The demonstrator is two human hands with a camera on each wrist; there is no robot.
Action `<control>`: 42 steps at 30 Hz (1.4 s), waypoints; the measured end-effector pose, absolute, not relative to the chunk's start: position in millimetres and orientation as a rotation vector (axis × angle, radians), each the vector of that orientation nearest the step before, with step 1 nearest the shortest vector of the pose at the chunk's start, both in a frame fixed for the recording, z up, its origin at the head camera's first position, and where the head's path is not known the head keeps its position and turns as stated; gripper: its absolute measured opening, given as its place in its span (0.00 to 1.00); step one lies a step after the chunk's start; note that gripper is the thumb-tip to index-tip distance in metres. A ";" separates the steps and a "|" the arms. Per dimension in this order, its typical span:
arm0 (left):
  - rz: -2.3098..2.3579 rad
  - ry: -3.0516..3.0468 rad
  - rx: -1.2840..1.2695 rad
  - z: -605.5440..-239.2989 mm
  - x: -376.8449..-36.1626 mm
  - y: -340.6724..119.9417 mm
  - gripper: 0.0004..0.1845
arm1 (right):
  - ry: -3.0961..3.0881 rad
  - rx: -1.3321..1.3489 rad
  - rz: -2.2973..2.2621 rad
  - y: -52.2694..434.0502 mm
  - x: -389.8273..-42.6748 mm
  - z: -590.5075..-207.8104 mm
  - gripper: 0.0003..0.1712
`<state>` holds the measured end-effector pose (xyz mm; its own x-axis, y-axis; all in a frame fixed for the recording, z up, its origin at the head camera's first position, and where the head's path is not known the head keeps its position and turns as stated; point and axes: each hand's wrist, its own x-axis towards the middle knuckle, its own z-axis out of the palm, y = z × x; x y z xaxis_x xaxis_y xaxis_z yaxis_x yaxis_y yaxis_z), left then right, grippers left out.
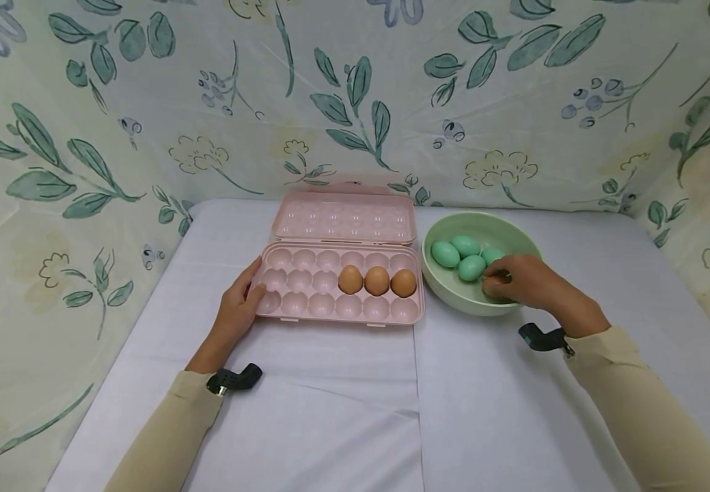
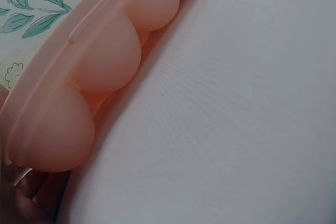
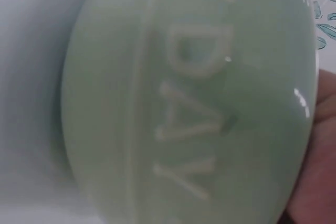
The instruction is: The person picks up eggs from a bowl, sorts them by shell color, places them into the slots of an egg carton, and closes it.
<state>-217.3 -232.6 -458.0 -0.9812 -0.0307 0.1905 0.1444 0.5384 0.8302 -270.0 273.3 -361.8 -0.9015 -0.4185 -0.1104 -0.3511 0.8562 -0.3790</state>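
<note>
A pink plastic egg carton (image 1: pixel 335 318) lies with its lid (image 1: pixel 344 205) folded back. In its middle row, three brown eggs (image 1: pixel 376 281) sit side by side toward the right end. My left hand (image 1: pixel 236 307) grips the carton's left end, thumb over the front corner; the left wrist view shows the rounded cups (image 2: pixel 105 51) from outside. To the right stands a green bowl (image 1: pixel 453 299) with several mint-green eggs (image 1: pixel 445 253). Reaching over its right rim, my right hand (image 1: pixel 533 283) pinches a brown egg (image 1: pixel 493 290) inside the bowl, partly hidden by the fingers.
A white cloth (image 1: pixel 330 424) with creases and a seam covers the table. Behind it and at both sides hangs a leaf-patterned curtain (image 1: pixel 355 102). The bowl stands right beside the carton's right end. Raised letters (image 3: pixel 194 108) mark the bowl's outer wall.
</note>
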 end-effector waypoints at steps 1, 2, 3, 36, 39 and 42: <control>-1.423 -2.592 -0.094 -458.1 -217.3 -232.6 0.31 | 2.844 -0.598 -0.527 273.4 -269.9 -361.6 0.16; -1.422 -2.594 -0.090 -458.2 -217.3 -232.5 0.31 | 2.847 -0.601 -0.526 273.6 -270.0 -361.5 0.16; -1.420 -2.596 -0.090 -458.1 -217.3 -232.4 0.31 | 2.850 -0.607 -0.527 273.6 -269.8 -361.2 0.16; -1.400 -2.595 -0.089 -455.5 -216.3 -232.1 0.30 | 2.906 -0.686 -0.795 271.0 -267.7 -358.3 0.19; -1.407 -2.593 -0.090 -455.0 -216.6 -232.1 0.30 | 2.912 -0.683 -0.814 269.9 -268.0 -357.8 0.19; -1.399 -2.600 -0.091 -455.8 -217.0 -232.3 0.30 | 2.912 -0.674 -0.824 268.3 -267.6 -357.2 0.21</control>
<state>-217.0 -232.3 -455.8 -0.9806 -0.0346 0.1932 0.1421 0.5534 0.8207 -267.6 268.3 -357.2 -0.9047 -0.4190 0.0770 -0.3972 0.7642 -0.5081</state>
